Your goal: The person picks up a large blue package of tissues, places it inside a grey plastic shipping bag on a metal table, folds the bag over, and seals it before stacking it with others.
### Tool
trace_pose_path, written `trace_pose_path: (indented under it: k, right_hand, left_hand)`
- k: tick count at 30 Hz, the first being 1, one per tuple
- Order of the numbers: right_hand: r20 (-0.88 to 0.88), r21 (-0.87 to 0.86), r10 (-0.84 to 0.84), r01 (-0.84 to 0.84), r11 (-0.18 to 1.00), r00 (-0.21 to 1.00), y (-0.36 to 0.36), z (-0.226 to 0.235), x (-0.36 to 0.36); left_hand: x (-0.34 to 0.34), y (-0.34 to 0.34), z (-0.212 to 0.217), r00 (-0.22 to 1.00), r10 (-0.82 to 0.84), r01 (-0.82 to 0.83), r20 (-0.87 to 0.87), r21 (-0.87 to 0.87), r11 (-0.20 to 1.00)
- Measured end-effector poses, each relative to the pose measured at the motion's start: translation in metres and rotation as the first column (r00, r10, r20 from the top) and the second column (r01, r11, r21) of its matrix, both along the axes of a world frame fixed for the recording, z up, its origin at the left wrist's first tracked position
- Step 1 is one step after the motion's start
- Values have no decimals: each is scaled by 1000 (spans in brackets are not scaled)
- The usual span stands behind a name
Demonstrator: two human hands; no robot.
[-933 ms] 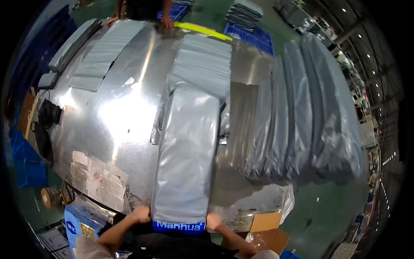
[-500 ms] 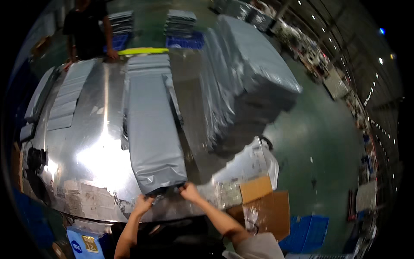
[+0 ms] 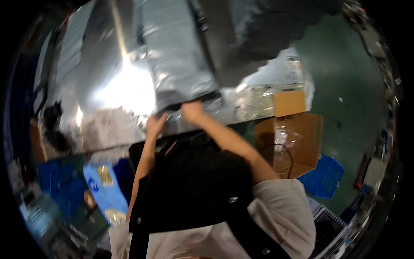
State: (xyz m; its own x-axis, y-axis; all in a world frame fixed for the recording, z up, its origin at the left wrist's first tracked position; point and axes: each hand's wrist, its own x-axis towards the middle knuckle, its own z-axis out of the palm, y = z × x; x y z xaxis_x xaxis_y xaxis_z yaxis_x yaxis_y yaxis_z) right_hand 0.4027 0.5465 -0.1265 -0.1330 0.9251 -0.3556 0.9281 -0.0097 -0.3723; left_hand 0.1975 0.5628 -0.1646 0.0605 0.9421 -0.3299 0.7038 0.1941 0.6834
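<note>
A long grey plastic bag (image 3: 179,64) lies on the metal table (image 3: 103,52), its near end toward my body, with a dark open-looking edge and a clear, shiny strip along that end. My left hand (image 3: 155,125) is closed at the left corner of this end, fingers pinched on the plastic. Close beside it, my right hand (image 3: 192,112) is curled over the middle of the same edge. The fingertips of both hands are partly hidden and a little blurred.
More grey bags (image 3: 75,32) lie at the far left of the table, and a large dark-grey pile (image 3: 267,34) stands at the right. An open cardboard box (image 3: 308,142) sits off the near right edge. A light-blue bag (image 3: 103,190) stands below the left edge.
The view has tipped down toward my body, so the table sits higher in the picture. My right hand has shifted left along the bag's end, closer to my left hand.
</note>
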Motion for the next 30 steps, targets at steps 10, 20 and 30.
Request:
trace_pose_path:
  k: [10,20,30]
  right_hand:
    - [-105,303,-26,57,951,994,-9,-22,27]
    - [59,162,-30,20,987,998,28,-26,33]
    - [-108,295,143,-106,950,984,-20,-38,20]
  left_hand:
    - [-1,6,19,995,95,-87,16,-273,958]
    - [14,10,38,994,-103,91,-35,-254,963]
    - [-4,14,10,985,54,6,161,-350,937]
